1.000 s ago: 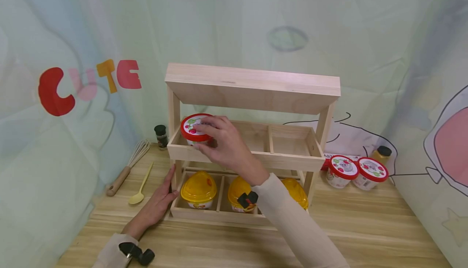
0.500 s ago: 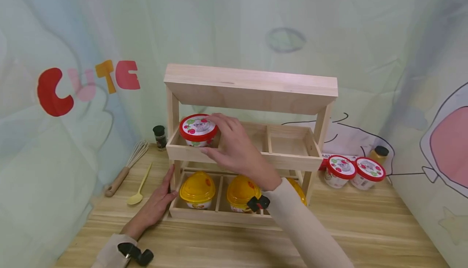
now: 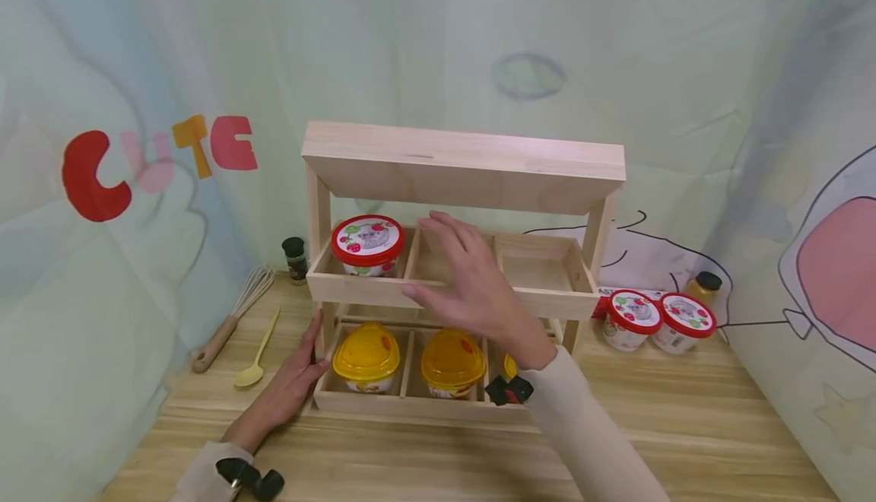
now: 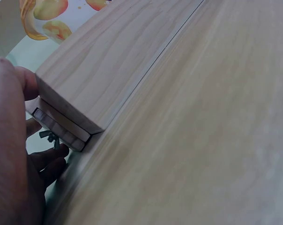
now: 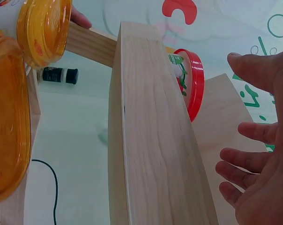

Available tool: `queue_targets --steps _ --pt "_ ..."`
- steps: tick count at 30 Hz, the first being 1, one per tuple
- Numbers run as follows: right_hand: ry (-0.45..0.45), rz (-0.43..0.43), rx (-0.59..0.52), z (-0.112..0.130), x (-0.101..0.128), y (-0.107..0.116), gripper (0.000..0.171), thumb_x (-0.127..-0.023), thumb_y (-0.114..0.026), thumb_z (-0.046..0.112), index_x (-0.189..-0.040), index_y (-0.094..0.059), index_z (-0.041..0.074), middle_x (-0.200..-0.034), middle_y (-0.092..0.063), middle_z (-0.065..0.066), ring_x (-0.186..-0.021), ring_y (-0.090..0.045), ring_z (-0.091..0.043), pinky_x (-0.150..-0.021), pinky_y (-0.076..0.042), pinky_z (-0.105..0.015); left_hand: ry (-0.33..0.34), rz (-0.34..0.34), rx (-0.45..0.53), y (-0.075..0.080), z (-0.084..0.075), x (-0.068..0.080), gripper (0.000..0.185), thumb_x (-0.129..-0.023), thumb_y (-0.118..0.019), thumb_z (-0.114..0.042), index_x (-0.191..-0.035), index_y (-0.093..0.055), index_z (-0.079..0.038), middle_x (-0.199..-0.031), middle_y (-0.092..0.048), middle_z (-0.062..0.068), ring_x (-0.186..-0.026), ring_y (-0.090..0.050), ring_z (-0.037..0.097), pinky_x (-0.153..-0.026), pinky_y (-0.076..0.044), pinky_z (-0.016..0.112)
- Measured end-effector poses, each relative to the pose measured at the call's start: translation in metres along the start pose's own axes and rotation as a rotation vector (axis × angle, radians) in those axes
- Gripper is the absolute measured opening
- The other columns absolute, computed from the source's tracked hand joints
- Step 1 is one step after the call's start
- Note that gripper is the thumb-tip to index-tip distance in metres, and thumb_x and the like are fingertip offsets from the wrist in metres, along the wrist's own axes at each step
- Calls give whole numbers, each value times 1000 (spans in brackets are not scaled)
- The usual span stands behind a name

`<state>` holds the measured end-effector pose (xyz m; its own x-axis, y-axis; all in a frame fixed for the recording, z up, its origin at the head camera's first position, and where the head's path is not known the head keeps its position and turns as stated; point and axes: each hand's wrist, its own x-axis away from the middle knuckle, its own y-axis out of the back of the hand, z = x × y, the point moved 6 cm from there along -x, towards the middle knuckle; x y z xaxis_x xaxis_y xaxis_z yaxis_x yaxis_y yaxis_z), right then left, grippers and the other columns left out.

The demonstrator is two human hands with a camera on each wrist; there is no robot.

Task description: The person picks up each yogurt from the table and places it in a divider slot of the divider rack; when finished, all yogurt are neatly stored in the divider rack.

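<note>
A wooden two-tier rack [image 3: 452, 300] stands on the table. A red-lidded cup [image 3: 367, 244] sits in the left compartment of its upper tray, and its red lid [image 5: 193, 82] shows edge-on in the right wrist view. My right hand [image 3: 472, 281] hovers open in front of the upper tray's middle compartment, fingers spread, holding nothing. My left hand [image 3: 290, 384] rests open on the table against the rack's lower left corner [image 4: 69, 123]. Yellow-lidded containers [image 3: 366, 355] fill the lower tray.
Two more red-lidded cups [image 3: 633, 318] and an amber jar [image 3: 703, 287] stand right of the rack. A whisk [image 3: 233, 316], a yellow spoon [image 3: 256, 351] and a small dark spice jar [image 3: 295, 258] lie to its left. A printed curtain hangs close behind.
My right hand let go of the red-lidded cup, now set in the upper left compartment, and drew back to the right with fingers spread. The left hand stayed put.
</note>
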<state>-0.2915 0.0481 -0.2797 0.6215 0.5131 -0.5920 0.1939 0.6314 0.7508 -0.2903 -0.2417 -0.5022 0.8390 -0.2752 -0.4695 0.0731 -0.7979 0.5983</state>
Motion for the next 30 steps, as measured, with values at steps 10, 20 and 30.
queue_targets --steps 10,20,30 --pt "-50 -36 -12 -17 17 19 88 -92 -81 44 -164 -41 13 -173 -38 -12 -159 -36 -35 -128 -35 -60 -2 7 10 0 1 1 82 -104 -52 -6 -174 -10 -18 -169 -23 43 -145 -39 60 -108 -16 -3" --pt "-90 -86 2 -31 33 36 87 -90 -85 41 -162 -44 15 -172 -40 -12 -158 -38 -34 -127 -37 -60 -12 0 13 0 0 1 81 -105 -53 -7 -174 -11 -19 -169 -24 42 -156 -36 29 -109 -17 -3" --pt "-151 -131 19 -43 47 57 85 -89 -85 36 -162 -45 17 -171 -41 -13 -158 -38 -37 -125 -36 -65 -31 -9 24 1 0 1 82 -104 -53 -5 -174 -12 -18 -168 -25 44 -146 -19 -19 -109 -18 -3"
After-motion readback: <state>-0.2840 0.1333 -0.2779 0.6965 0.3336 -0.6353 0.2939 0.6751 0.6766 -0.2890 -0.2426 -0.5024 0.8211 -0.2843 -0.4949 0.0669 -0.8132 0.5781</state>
